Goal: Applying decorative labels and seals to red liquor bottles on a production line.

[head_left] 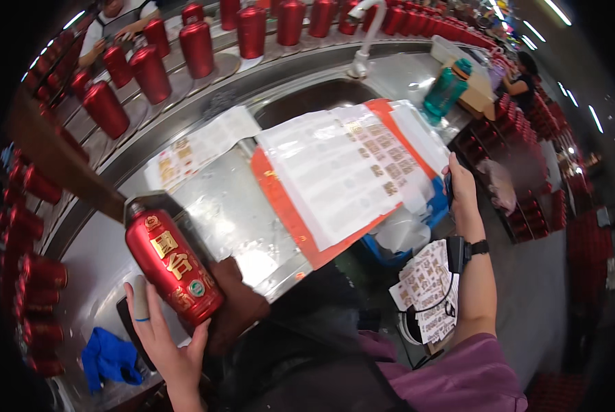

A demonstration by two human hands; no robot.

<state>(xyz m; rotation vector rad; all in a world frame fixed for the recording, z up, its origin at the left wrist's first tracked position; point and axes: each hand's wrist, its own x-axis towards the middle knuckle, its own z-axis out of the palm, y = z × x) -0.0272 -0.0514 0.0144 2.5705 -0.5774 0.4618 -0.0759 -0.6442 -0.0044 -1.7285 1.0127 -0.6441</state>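
A red bottle [173, 264] with gold lettering and a small green-and-white round label leans at a tilt against a dark holder at the left of the table. Beside its base is my left hand [166, 336], fingers apart, a grey cover on one finger; the thumb tip comes close to the bottle, and I cannot tell whether it touches. At the right, my right hand [463, 187] is closed around something dark, mostly hidden, next to the sheet's edge. White label sheets [321, 178] with rows of gold-brown stickers lie on an orange-red board [273, 199] in front of me.
Red bottles [197, 51] line a curved conveyor behind the metal table. A white tap [364, 41] rises over a sink. A teal drink bottle [448, 89] stands at the back right. Label sheets [428, 288] fill a container below. A blue cloth [109, 360] lies lower left. A person [115, 27] works far left.
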